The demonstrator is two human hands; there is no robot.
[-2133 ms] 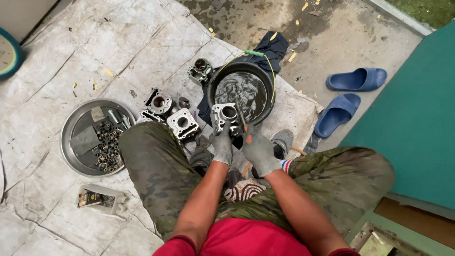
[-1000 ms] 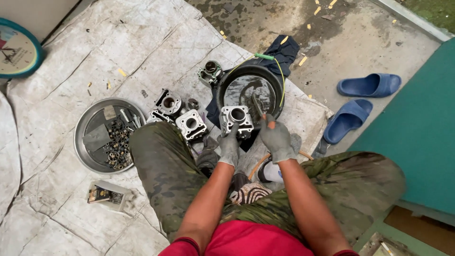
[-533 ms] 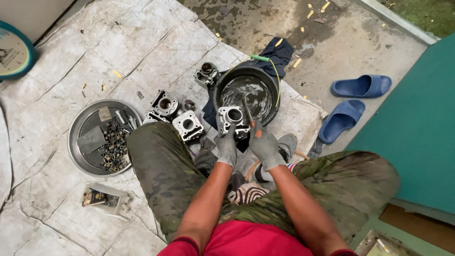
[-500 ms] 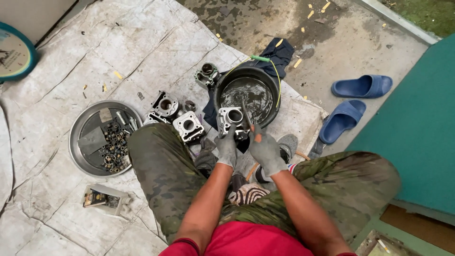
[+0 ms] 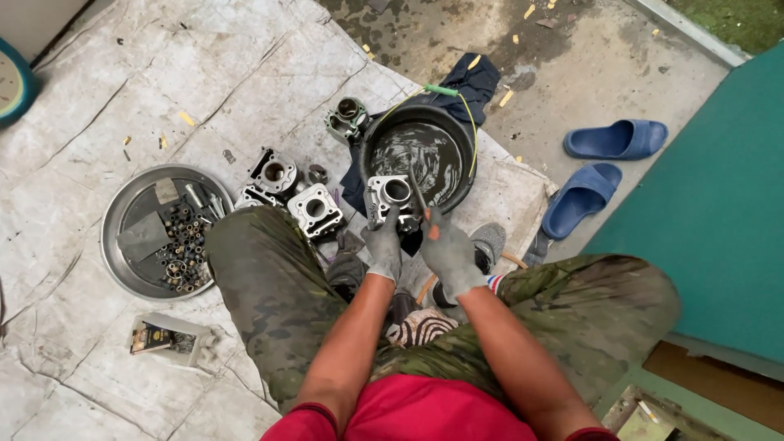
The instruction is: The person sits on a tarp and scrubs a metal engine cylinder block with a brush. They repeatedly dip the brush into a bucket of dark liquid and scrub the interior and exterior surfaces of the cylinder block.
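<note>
Mid-frame, gloved left hand (image 5: 382,249) grips metal cylinder block (image 5: 390,196) at black basin (image 5: 371,135) rim, right hand (image 5: 445,255) closed round thin tool (image 5: 416,192), prob. a brush

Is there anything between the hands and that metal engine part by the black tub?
Nothing visible. The gloved left hand already grips the engine cylinder block at the black basin's near rim. The gloved right hand holds a thin tool that reaches to the block's top.

A basin (image 5: 457,122) stood ahead of the knees with an engine cylinder (image 5: 390,196) at its near rim, more cylinders (image 5: 314,208) to its left, a tray (image 5: 122,245) farther left, and sandals (image 5: 596,167) to the right.
</note>
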